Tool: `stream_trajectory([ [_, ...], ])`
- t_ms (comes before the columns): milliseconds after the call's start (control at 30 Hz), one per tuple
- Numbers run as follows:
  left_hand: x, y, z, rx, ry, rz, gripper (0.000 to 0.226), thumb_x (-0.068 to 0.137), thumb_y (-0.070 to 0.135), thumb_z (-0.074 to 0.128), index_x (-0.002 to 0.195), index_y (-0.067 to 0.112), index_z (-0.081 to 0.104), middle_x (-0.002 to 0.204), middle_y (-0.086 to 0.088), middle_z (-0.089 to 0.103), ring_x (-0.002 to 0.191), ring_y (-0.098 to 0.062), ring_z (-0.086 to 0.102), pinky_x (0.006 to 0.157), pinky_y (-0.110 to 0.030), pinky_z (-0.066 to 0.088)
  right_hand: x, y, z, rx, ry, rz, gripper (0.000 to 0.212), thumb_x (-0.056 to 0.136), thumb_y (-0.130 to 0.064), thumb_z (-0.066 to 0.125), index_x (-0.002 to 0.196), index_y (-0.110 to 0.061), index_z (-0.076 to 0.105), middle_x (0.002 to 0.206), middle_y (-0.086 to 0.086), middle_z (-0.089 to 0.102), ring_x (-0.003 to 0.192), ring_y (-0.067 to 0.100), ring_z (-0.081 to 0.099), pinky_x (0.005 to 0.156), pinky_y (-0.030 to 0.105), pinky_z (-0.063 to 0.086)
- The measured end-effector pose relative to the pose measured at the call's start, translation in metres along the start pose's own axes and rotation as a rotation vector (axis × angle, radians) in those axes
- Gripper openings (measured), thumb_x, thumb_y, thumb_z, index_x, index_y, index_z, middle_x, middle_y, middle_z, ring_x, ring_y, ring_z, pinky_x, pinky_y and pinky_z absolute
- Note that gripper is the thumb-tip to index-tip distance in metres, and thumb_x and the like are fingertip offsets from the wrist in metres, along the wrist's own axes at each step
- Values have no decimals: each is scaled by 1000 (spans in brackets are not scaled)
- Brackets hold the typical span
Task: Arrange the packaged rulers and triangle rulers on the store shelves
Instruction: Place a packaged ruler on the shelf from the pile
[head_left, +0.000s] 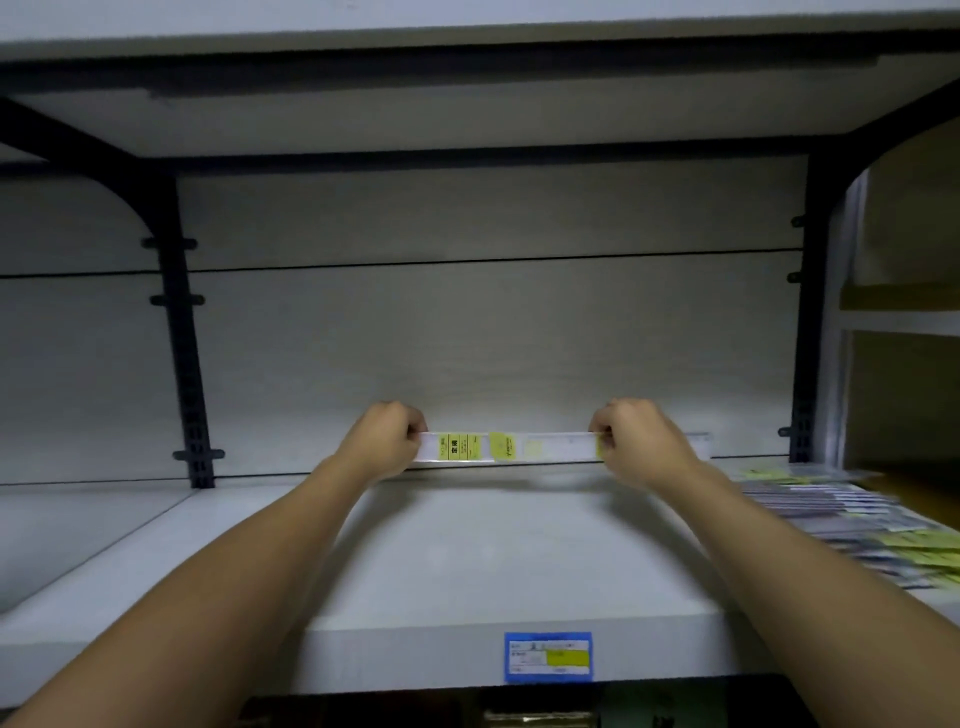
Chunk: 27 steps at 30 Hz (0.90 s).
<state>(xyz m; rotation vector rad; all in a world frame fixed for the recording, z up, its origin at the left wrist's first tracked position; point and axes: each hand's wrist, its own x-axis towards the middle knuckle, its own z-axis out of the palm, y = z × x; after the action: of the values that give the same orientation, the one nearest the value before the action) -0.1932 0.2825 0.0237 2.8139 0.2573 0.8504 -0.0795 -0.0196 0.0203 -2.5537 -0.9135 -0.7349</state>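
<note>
1. The left hand (387, 441), a little left of the frame's centre, has its fingers curled round the left end of a packaged ruler (506, 447), pinching it between thumb and fingers.
2. The right hand (641, 441), a little right of centre, grips the same package with curled fingers; a short length of the ruler runs on past this hand toward the right.
3. The packaged ruler is long, narrow and pale, in a clear wrapper. It is held level, on edge, its face toward the camera, at the back of the shelf (467, 561) close to the back panel (467, 338). Whether its lower edge touches the shelf cannot be told.
4. On the wrapper's left part sits a yellow label with black lines and dark characters, too small to read. A second yellow sticker lies near the middle, with faint writing that is also illegible, and a paler yellow patch follows to its right.
5. In the right of the frame, on the same shelf, lies a stack of packaged rulers (852, 519), fanned out, grey and white with yellow labels, blurred.
6. On the shelf's front edge, low and right of centre, hangs a blue-framed price tag (548, 656) with a yellow field; its print is not legible.
7. Dark metal brackets (179, 338) stand at left and right of the back panel, under an upper shelf (467, 114).
</note>
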Motion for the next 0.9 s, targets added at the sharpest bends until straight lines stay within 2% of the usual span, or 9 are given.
stream_trajectory([
  [133, -5, -9, -6, -22, -16, -8, 25, 84, 1, 49, 84, 14, 70, 81, -2, 64, 80, -23, 56, 65, -26, 38, -2, -8, 1, 39, -41, 34, 32, 75, -6, 46, 88, -20, 72, 94, 7, 70, 90, 34, 64, 76, 38, 56],
  [333, -3, -13, -10, -7, -22, -19, 24, 84, 2, 52, 78, 19, 67, 76, 3, 62, 78, -19, 57, 66, -26, 41, 0, -10, 10, 69, -54, 50, 28, 75, -7, 46, 84, -20, 70, 93, 6, 70, 89, 32, 64, 75, 37, 55],
  [533, -6, -23, -20, 46, -30, -22, 27, 78, 1, 52, 72, 21, 69, 70, 4, 62, 74, -19, 58, 65, -24, 44, 10, -10, 16, 78, -52, 56, 22, 71, -9, 46, 76, -27, 58, 95, 5, 70, 93, 33, 64, 75, 35, 53],
  [733, -20, -55, -44, 67, -27, -73, 25, 78, 2, 55, 80, 16, 76, 78, 1, 71, 77, -17, 61, 65, -22, 43, 21, -31, 31, 82, 8, 80, 31, 74, -6, 50, 95, -20, 69, 104, 8, 69, 98, 34, 62, 76, 32, 50],
  [900, -34, -96, -69, 60, -76, -190, 29, 78, 3, 54, 78, 19, 77, 69, 16, 66, 73, -9, 60, 54, -12, 38, 37, -78, 39, 88, -12, 75, 35, 76, -4, 50, 101, -17, 69, 106, 10, 68, 99, 35, 60, 71, 30, 43],
])
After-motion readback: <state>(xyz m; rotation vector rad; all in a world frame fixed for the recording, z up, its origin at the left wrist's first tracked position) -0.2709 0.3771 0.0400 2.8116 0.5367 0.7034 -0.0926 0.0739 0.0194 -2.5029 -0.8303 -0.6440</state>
